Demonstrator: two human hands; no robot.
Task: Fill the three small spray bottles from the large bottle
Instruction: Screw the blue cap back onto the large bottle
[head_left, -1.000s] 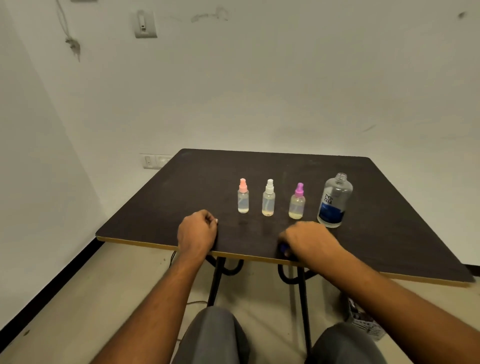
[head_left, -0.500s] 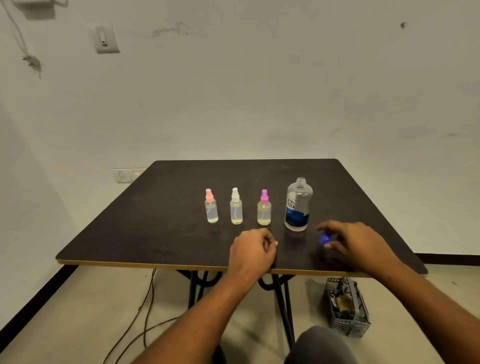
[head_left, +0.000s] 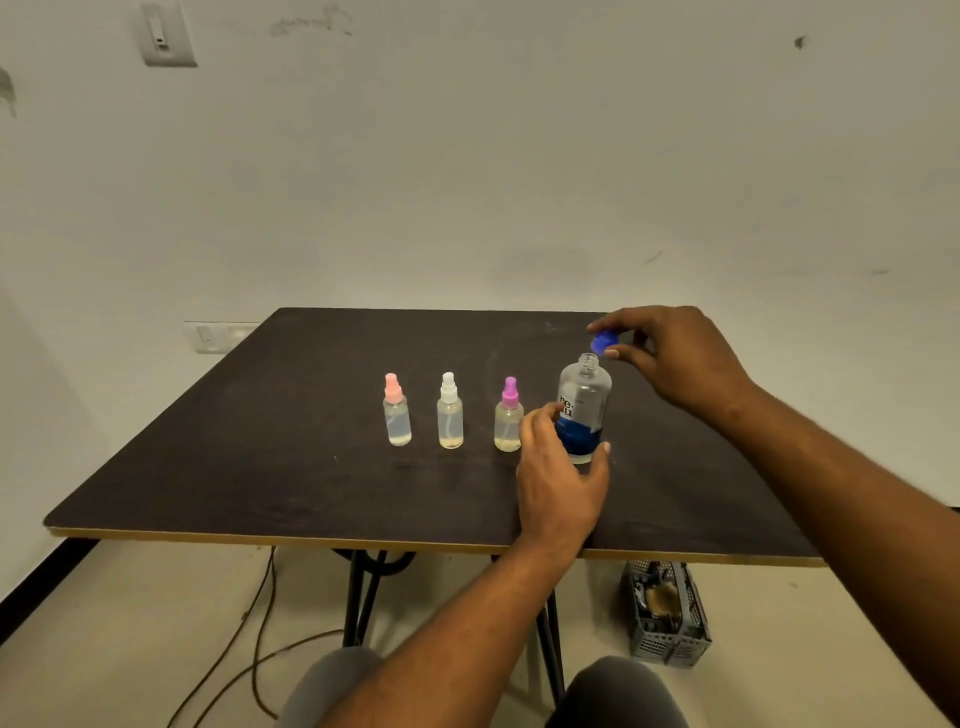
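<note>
Three small spray bottles stand in a row on the dark table (head_left: 260, 467): one with a pink cap (head_left: 397, 410), one with a white cap (head_left: 450, 411), one with a purple cap (head_left: 508, 415). Each holds a little pale liquid. To their right stands the large clear bottle (head_left: 586, 400) with a blue label, its neck uncovered. My left hand (head_left: 558, 478) wraps around its lower part. My right hand (head_left: 675, 358) pinches a blue cap (head_left: 602, 342) just above and to the right of the neck.
A grey basket (head_left: 667, 616) of odds and ends sits on the floor under the table's right front edge. Cables trail on the floor at the left. My knees are at the bottom of the view. A white wall stands behind the table.
My left hand moved from a fist near the front edge to grip the large bottle. My right hand lifted the blue cap from the table up to the bottle's neck.
</note>
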